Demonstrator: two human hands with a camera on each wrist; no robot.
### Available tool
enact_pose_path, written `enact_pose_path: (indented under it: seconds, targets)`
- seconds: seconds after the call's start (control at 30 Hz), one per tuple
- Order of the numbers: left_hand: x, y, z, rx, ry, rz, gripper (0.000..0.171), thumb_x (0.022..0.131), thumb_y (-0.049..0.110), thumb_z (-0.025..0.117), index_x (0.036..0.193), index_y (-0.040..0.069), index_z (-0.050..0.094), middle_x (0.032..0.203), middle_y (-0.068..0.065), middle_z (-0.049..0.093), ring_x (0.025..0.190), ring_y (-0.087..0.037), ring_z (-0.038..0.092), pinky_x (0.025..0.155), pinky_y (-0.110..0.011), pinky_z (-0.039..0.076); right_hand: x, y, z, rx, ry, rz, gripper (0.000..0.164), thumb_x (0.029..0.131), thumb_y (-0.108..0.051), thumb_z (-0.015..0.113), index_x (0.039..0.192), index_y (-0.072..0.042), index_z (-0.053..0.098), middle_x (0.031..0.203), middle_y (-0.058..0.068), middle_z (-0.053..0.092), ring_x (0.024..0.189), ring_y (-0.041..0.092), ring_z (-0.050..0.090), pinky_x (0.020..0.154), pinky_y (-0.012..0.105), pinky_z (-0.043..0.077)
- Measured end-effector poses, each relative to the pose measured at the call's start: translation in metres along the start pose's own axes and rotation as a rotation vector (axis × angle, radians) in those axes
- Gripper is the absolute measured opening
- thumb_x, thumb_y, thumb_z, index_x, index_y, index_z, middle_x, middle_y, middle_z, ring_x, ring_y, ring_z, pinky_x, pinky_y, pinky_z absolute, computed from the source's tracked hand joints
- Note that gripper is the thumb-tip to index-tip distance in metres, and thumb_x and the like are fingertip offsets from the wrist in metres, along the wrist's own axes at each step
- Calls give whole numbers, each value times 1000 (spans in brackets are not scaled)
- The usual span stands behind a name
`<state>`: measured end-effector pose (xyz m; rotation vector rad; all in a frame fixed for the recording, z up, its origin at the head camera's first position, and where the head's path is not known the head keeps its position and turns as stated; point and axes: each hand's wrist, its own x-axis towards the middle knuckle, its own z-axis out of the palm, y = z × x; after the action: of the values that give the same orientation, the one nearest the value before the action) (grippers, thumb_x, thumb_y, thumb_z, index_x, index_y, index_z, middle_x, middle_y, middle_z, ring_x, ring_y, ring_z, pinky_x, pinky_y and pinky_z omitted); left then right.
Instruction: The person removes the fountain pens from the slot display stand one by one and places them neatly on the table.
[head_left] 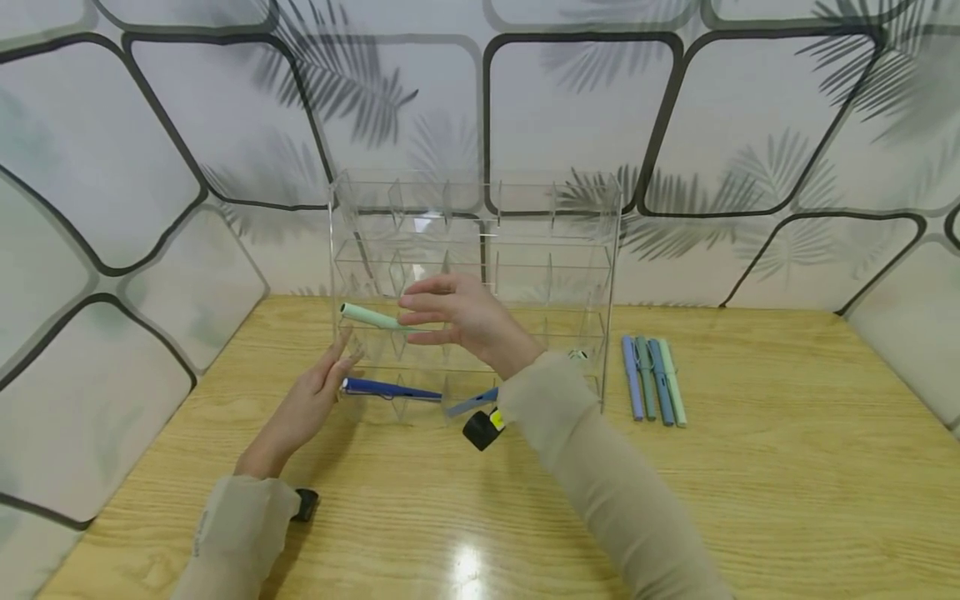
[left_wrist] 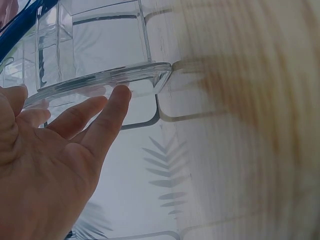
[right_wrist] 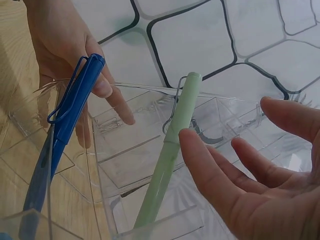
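Observation:
A clear acrylic rack (head_left: 614, 292) with tiers of small compartments stands upright at the back of the table. My left hand (head_left: 303, 408) rests its extended fingertips against the rack's left side, as the left wrist view shows close up. A light green pen (head_left: 367, 315) lies across a middle tier, its clip visible in the right wrist view. Beside that pen is my right hand (head_left: 472, 321), fingers spread and thumb apart, an index fingertip right at the barrel. Below, a dark blue pen (head_left: 390, 389) and a greyish-blue pen (head_left: 472, 402) sit slanted in the bottom tier.
On the table (head_left: 787, 467) right of the rack, several pens (head_left: 652, 379) lie side by side in blue and green shades. A patterned backdrop (head_left: 585, 125) rises close behind the rack. Another small pale green end (head_left: 577, 355) shows within the rack's right side.

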<state>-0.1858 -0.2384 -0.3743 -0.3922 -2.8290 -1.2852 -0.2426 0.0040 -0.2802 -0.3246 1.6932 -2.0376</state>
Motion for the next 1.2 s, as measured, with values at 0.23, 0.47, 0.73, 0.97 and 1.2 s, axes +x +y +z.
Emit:
enact_pose_path:
  seconds: [0.23,0.47,0.73,0.97,1.2]
  targets:
    - [2,1,0,-7,4,-10,56,115,27,28,164,7,9,138,-28,57,82,-28,52,76,-44,44,7,1,6,-13,5,11,34,101,-5,64,132,7,57,138,22,56,112,37,66,84,41,57]
    - [3,2,-1,-10,2,2,56,114,26,28,164,8,9,132,-30,60,84,-28,54,78,-45,44,12,1,15,-76,-15,24,38,101,-2,62,136,10,55,132,21,59,112,36,66,83,39,57]
    - [3,1,-1,-8,7,-4,56,114,26,29,164,8,10,132,-30,60,82,-27,52,76,-43,43,17,2,27,-100,0,54,34,99,5,61,133,10,56,120,23,65,108,37,67,82,35,57]
    - [2,0,-1,-7,19,7,55,114,25,30,163,6,12,130,-29,62,80,-27,53,75,-43,43,18,4,30,-141,30,36,41,90,15,68,129,10,60,119,18,63,101,34,68,80,32,58]
    - [2,-1,-1,-8,25,20,55,114,25,30,164,7,12,138,-27,58,84,-28,56,78,-44,44,19,3,32,-225,63,10,33,87,16,70,119,10,67,112,20,67,83,27,70,74,33,59]
